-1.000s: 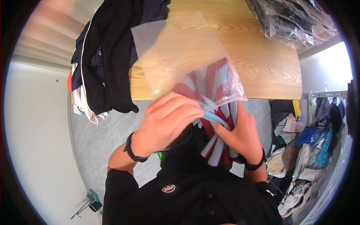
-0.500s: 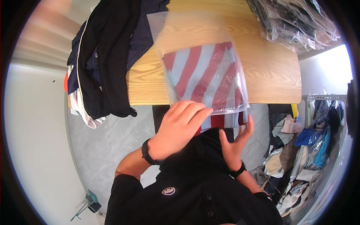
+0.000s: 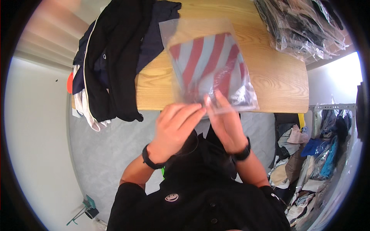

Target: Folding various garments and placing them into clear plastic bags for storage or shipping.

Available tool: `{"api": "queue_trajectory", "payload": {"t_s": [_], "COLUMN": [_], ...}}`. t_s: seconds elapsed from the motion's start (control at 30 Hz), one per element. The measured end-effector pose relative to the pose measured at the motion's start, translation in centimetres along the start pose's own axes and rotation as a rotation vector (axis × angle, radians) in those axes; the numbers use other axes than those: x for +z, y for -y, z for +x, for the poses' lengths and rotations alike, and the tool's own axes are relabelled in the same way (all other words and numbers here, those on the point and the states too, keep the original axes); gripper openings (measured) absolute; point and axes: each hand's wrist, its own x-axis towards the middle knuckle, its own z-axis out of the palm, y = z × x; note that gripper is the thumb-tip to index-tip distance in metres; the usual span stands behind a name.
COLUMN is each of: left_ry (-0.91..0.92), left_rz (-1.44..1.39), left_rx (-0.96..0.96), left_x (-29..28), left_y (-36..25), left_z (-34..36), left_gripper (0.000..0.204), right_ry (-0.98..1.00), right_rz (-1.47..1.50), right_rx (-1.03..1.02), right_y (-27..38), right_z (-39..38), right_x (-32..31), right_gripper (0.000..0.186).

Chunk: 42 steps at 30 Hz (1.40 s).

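Observation:
A clear plastic bag (image 3: 194, 27) lies on the wooden table, with a folded red and pale blue striped garment (image 3: 208, 57) inside it. My left hand (image 3: 173, 131) pinches the bag's near edge at its bottom left. Beside it, my right hand (image 3: 227, 127) has its fingers stretched out at the bag's near end, their tips behind or within the hazy plastic; which of these is unclear through the blur.
Black and navy clothes (image 3: 115, 57) are heaped along the left of the wooden table (image 3: 281, 77). Several bagged items (image 3: 293, 27) lie at its back right. A metal rack with clothing (image 3: 323, 154) stands at lower right, a white wall (image 3: 38, 134) at left.
The striped garment has gone fully into the bag and lies flatter. My right hand let go of it, then moved up and left to the bag's near end, beside my left hand.

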Motion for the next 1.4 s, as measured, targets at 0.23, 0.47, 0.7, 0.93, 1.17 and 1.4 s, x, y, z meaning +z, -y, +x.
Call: {"api": "queue_trajectory", "payload": {"t_s": [0.23, 0.47, 0.7, 0.93, 1.17, 1.4], "left_ry": [-0.067, -0.126, -0.188, -0.128, -0.213, 0.560], "left_rz": [0.047, 0.038, -0.012, 0.016, -0.071, -1.271], "left_rx": [0.008, -0.177, -0.085, -0.155, -0.203, -0.795], "left_x": [0.3, 2.2, 1.8, 1.3, 3.0, 9.6], "left_y": [1.3, 2.0, 2.1, 1.8, 1.1, -4.0], "left_z": [-0.5, -2.7, -2.7, -3.3, -5.4, -3.2], "left_gripper": [0.036, 0.032, 0.034, 0.031, 0.025, 0.022], "right_ry": [-0.080, -0.113, 0.314, 0.018, -0.443, -0.165], "right_rz": [-0.205, -0.209, 0.014, -0.583, -1.507, -1.427], "right_rx": [-0.223, -0.109, -0.014, 0.141, -0.601, -0.145], "right_y": [1.2, 2.4, -0.3, 2.9, 10.7, 11.7], "right_z": [-1.0, -0.7, 6.0, -2.2, -2.1, -0.8], "right_x": [-1.7, -0.8, -1.6, -3.5, -6.8, -6.4], "right_gripper": [0.026, 0.027, 0.023, 0.013, 0.019, 0.024]}}
